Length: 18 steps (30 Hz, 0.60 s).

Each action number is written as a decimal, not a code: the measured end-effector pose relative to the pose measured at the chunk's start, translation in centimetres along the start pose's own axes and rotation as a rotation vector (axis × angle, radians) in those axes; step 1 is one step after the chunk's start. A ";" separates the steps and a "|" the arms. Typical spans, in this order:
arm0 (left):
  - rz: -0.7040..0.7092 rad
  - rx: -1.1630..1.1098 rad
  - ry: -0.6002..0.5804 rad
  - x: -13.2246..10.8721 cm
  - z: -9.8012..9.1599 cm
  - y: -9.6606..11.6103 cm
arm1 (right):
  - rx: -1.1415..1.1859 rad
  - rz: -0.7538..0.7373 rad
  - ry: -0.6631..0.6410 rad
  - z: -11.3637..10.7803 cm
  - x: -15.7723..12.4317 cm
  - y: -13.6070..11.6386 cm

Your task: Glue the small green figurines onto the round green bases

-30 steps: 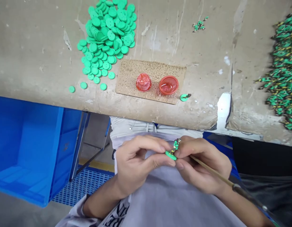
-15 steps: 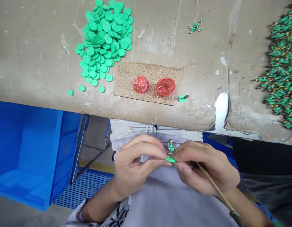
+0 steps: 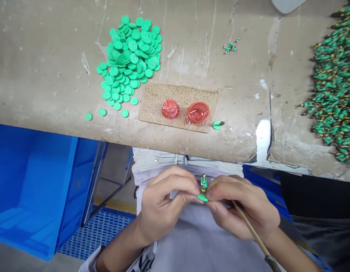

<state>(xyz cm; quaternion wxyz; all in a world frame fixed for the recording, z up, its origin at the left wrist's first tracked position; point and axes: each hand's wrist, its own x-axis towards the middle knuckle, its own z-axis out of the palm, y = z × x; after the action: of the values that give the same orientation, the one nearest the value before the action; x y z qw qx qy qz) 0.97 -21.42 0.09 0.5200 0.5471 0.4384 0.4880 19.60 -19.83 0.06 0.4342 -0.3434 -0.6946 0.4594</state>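
Over my lap, both hands pinch one small figurine (image 3: 203, 182) that stands upright on a round green base (image 3: 202, 197). My left hand (image 3: 163, 204) grips the base from the left with thumb and fingers closed. My right hand (image 3: 242, 209) pinches it from the right and also holds a thin wooden stick (image 3: 250, 230) that slants down to the right.
On the worn table (image 3: 50, 75) lie a heap of green discs (image 3: 129, 56), a cardboard pad (image 3: 154, 100) with two red cups (image 3: 198, 112), one finished figurine (image 3: 218, 124), and a pile of green figurines (image 3: 333, 83) at right. A blue crate (image 3: 30, 189) stands at lower left.
The figurine has turned from tilted to upright between my fingers. My hands have shifted slightly lower, and the stick now points more steeply down.
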 end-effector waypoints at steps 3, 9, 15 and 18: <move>-0.011 0.001 0.019 -0.1 0.1 0.1 | 0.005 -0.002 -0.001 0.0 0.1 -0.1; -0.044 -0.057 0.070 0.1 0.5 0.3 | 0.009 -0.009 -0.024 -0.3 0.4 -0.2; -0.047 -0.076 0.059 0.0 0.4 0.2 | 0.012 0.000 -0.020 -0.1 0.3 -0.3; -0.035 -0.070 0.069 0.1 0.3 0.2 | 0.022 0.001 -0.017 0.0 0.2 -0.2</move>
<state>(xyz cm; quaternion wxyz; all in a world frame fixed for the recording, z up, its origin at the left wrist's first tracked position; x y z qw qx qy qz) 1.30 -21.37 0.34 0.5317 0.5038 0.4481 0.5125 19.50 -19.69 0.36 0.4319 -0.3353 -0.6929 0.4701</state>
